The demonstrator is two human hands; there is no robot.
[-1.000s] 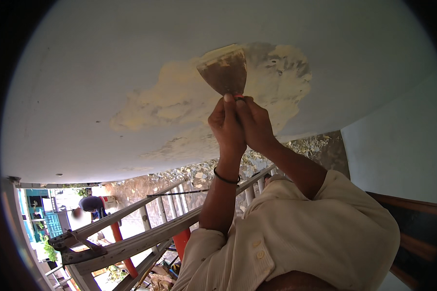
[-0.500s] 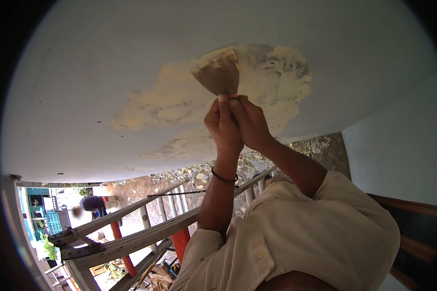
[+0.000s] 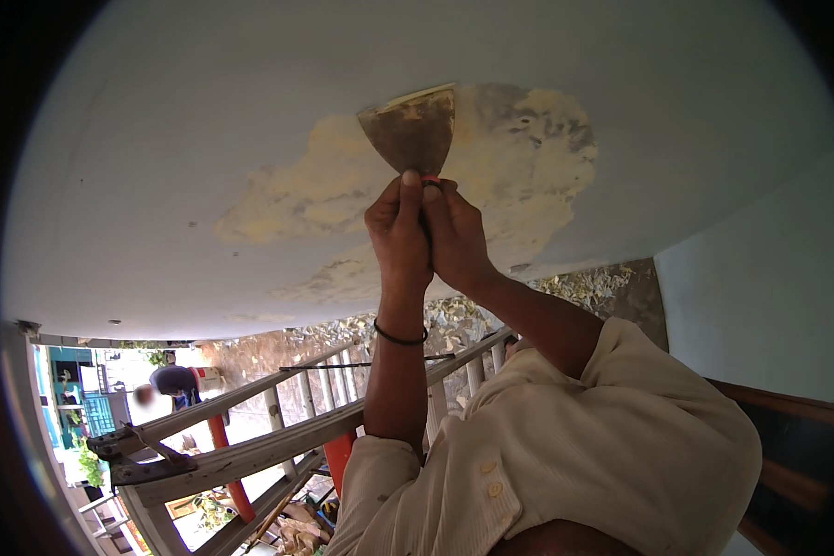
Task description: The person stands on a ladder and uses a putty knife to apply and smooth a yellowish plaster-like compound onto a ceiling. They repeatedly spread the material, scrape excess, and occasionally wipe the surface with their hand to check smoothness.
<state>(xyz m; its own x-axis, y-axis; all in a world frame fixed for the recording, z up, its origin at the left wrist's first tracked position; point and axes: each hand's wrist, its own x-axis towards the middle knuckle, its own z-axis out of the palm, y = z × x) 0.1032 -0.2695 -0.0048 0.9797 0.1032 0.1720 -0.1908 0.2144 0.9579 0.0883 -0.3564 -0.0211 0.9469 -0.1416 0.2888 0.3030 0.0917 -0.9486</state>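
Two bare hands are gripping one broad, fan-shaped metal putty knife [image 3: 408, 135] with a red-and-black neck, raised against a smooth pale grey overhead surface [image 3: 204, 111]. The left hand [image 3: 398, 222] is clamping the handle from the left, its thumb pointing up toward the blade; the right hand [image 3: 459, 232] is closing on the same handle from the right, and the two are pressing together side by side, hiding most of it. The stained brown-grey blade is carrying a cream-yellow strip along its wide upper edge, which is lying at or very near the surface; full contact is hard to judge from this angle. To the right and below, an irregular patch of cream-yellow filler [image 3: 519, 199] is spreading, with grey blotches showing through it.

A thin black band [image 3: 400, 340] is circling the left wrist, and a loose cream ribbed shirt [image 3: 612, 435] is covering the wearer's upper arms and torso. Below the hands, a pale, worn ladder [image 3: 250, 454] is slanting across the view, and light flakes [image 3: 454, 313] are littering the brown ground beyond it. Farther off at left, a person in dark clothing [image 3: 174, 379] is bending near a whitish bucket [image 3: 209, 376].
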